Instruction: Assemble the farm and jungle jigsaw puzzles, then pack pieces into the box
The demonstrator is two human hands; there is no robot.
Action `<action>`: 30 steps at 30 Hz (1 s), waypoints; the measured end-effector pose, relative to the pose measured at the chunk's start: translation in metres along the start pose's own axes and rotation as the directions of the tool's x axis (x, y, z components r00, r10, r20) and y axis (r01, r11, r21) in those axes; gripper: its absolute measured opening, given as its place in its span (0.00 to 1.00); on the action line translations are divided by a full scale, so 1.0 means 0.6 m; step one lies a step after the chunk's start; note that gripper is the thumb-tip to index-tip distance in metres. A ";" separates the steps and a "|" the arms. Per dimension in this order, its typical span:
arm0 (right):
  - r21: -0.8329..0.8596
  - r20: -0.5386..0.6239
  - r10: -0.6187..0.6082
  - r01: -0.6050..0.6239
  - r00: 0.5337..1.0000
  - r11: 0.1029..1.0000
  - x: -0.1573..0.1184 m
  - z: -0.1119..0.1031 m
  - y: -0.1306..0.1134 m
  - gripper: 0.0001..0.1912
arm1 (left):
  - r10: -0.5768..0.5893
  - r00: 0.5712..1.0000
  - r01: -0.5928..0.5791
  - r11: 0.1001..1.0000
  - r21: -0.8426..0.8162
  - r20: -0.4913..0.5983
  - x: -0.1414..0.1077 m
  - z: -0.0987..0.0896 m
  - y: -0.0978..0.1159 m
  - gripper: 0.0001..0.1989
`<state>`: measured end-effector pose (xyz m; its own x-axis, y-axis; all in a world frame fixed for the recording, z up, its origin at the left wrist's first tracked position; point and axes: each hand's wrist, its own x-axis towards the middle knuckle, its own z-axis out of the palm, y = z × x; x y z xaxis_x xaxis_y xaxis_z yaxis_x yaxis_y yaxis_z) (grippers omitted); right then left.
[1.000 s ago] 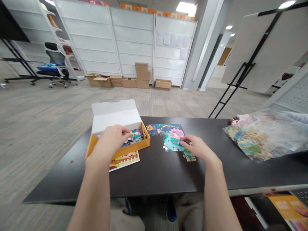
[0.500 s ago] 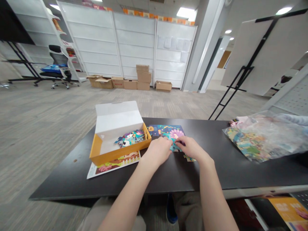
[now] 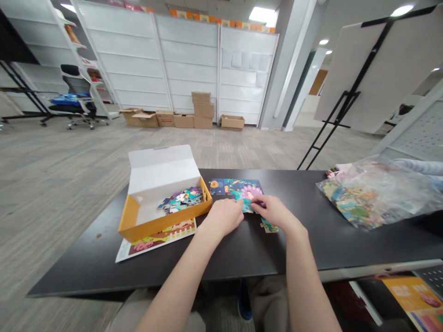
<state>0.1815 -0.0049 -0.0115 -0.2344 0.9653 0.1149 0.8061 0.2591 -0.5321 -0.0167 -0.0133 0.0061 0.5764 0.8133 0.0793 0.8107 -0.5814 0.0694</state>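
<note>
A partly joined jigsaw puzzle (image 3: 238, 184), dark blue with a purple and teal figure, lies flat on the black table. At its near edge, my left hand (image 3: 226, 216) has curled fingers, their tips against a teal jigsaw piece (image 3: 247, 206). The thumb and forefinger of my right hand (image 3: 275, 212) pinch the same area from the right; the fingers partly hide the piece. A separate teal and yellow puzzle piece (image 3: 269, 226) rests below my right hand. More loose pieces (image 3: 182, 200) are heaped inside the open yellow box (image 3: 166, 223) on the left.
A printed picture sheet (image 3: 155, 240) sticks out from under the box. At the right of the black table (image 3: 235, 253) lies a clear plastic bag (image 3: 367, 198) of colourful pieces. Cardboard boxes (image 3: 202, 110), an office chair (image 3: 76, 97) and a board stand (image 3: 341, 110) are beyond.
My view has shifted slightly, moving the scene a little left. My left fingers have drawn slightly apart from the right ones, and the teal piece lies flatter against the puzzle.
</note>
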 end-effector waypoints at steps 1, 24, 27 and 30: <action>0.003 0.005 -0.001 0.001 1.000 1.000 -0.001 -0.001 0.000 0.07 | 0.003 1.000 -0.003 1.000 -0.009 0.000 -0.001 0.001 -0.003 0.14; -0.001 0.094 -0.009 0.009 0.996 1.000 -0.001 0.001 -0.003 0.19 | 0.134 0.988 -0.151 0.941 -0.302 -0.077 0.005 0.038 -0.035 0.20; 0.016 0.095 -0.019 0.017 0.995 1.000 -0.001 0.001 -0.003 0.17 | 0.123 0.989 -0.141 0.944 -0.298 -0.077 -0.001 0.021 -0.029 0.20; 0.015 0.089 -0.003 0.002 0.996 1.000 -0.002 0.000 -0.004 0.17 | 0.099 0.985 -0.140 0.940 -0.310 -0.144 -0.018 -0.019 -0.035 0.21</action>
<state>0.1801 -0.0069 -0.0106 -0.2841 0.9579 0.0419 0.7972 0.2603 -0.5447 -0.0410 -0.0102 0.0151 0.6334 0.7395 0.2280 0.6495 -0.6682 0.3628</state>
